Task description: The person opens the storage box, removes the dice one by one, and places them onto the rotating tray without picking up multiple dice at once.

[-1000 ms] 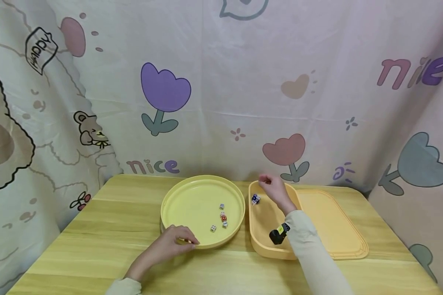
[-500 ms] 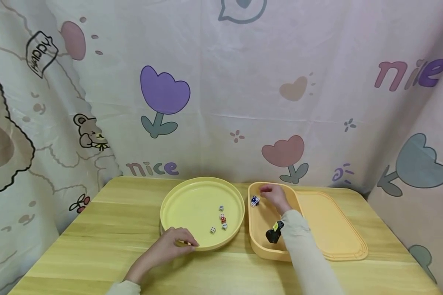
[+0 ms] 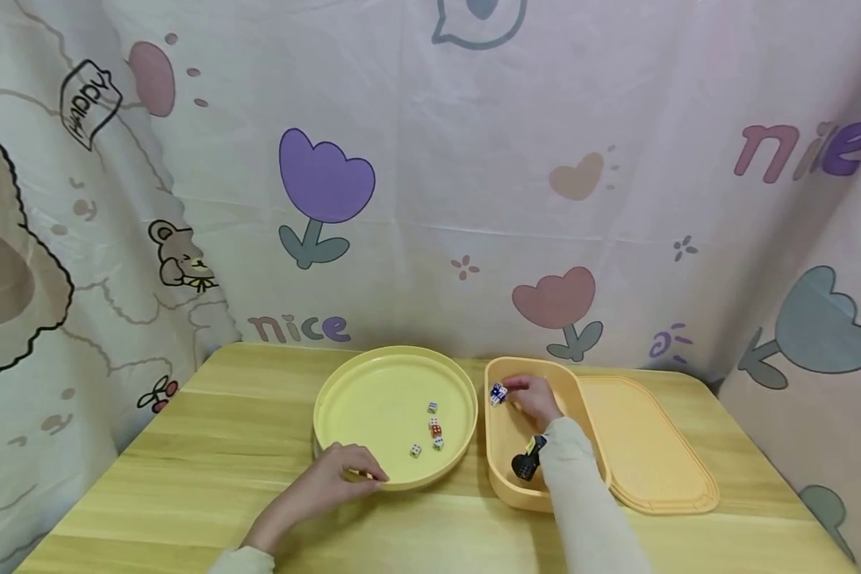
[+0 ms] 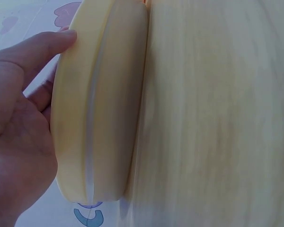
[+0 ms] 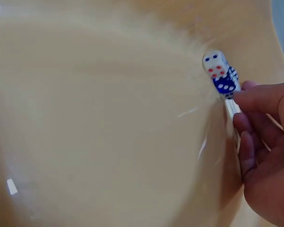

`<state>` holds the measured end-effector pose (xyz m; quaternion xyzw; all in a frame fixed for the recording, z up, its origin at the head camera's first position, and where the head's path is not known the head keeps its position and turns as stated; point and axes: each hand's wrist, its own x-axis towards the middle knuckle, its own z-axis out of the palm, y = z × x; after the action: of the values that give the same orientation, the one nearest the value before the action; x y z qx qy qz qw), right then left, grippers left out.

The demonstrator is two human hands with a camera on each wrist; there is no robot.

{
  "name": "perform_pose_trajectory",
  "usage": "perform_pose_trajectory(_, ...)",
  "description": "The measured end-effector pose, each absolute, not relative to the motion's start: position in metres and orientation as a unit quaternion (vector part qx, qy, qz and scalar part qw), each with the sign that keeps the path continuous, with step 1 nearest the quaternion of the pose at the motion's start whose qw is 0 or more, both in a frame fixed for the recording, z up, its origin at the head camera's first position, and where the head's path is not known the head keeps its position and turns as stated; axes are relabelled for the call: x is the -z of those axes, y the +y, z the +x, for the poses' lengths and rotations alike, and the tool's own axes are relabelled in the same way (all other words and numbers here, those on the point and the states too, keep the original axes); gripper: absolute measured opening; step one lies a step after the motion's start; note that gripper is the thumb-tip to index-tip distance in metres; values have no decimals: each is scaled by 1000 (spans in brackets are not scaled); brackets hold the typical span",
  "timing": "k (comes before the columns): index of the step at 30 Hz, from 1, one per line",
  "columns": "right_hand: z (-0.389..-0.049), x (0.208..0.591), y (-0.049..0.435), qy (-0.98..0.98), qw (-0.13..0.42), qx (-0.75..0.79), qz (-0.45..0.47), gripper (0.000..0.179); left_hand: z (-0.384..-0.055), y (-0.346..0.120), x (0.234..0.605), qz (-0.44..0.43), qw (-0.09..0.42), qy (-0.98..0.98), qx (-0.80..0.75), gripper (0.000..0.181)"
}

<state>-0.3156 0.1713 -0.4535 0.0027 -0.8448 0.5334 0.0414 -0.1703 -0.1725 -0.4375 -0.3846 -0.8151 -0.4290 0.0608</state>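
My left hand (image 3: 337, 478) holds the front rim of a round yellow tray (image 3: 373, 406); in the left wrist view the thumb lies on its outer side and the other fingers are partly hidden behind it. Several small dice lie in the tray, among them a red die (image 3: 436, 430) and a white die (image 3: 415, 450). Inside an orange-yellow bin, my right hand (image 3: 536, 399) has thumb and fingertips at a small cluster of blue and white dice (image 5: 221, 73) by the wall. The fingertips partly cover the cluster, so a firm pinch cannot be made out.
The bin (image 3: 520, 501) stands right of the tray. A flat lid-like panel (image 3: 653, 446) of similar colour lies to its right. All rest on a wooden table (image 3: 215, 430), with a printed curtain (image 3: 430, 159) behind. A black wrist camera (image 3: 527, 460) hangs over the bin.
My right hand has come down into the bin from above its far edge and reached the dice by the left wall. The left hand stays on the tray rim.
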Motion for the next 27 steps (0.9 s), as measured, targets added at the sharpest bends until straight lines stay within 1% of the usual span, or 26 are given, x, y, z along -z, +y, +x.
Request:
perform_pose_trajectory(6,-313,459,168,-845,45,-532,-2,25,-169,-173,438,-376,54,-822,424,6)
perform_pose_trajectory(16,-314,460,166,-868,81,-489,23,22,-167,-172,438,-358,75,-841,399,5)
perform_pose_trajectory(27,-316,461,165,-874,82,-478,14,17,-168,-171,436,-364,78,-836,403,5)
